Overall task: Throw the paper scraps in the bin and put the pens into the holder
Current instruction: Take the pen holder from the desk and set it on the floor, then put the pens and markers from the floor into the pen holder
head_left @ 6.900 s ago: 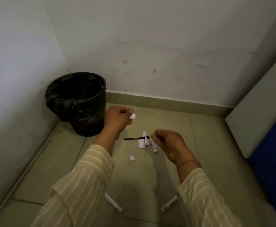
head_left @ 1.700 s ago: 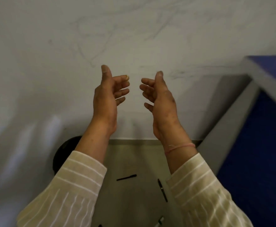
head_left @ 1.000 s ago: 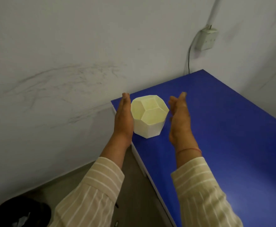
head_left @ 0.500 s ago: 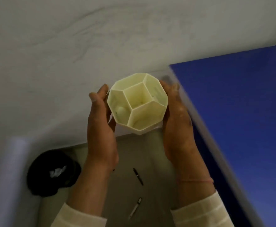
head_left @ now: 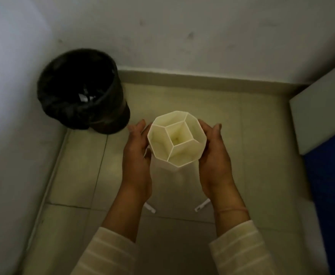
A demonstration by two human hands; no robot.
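Moved: since half a second ago the holder [head_left: 177, 138] has come away from the blue table and now sits low over the floor [head_left: 232, 120], with the view tipped down toward the corner.
Holder: cream, many-sided, split into compartments by thin walls, its open mouth facing up at the camera; nothing shows inside it.
Left hand [head_left: 138, 155]: pressed flat against the holder's left side, fingers pointing away from the body.
Right hand [head_left: 214, 155]: pressed against the holder's right side, so the holder is clamped between the two palms.
Bin [head_left: 82, 90]: black, lined with a black bag, standing in the corner to the left of the hands; pale paper scraps [head_left: 84, 97] lie inside it.
Pens: two white pens on the floor, one [head_left: 149, 207] below the left wrist, one [head_left: 202, 207] below the right wrist, both partly hidden.
Table [head_left: 321, 120]: grey edge and blue face at the right.
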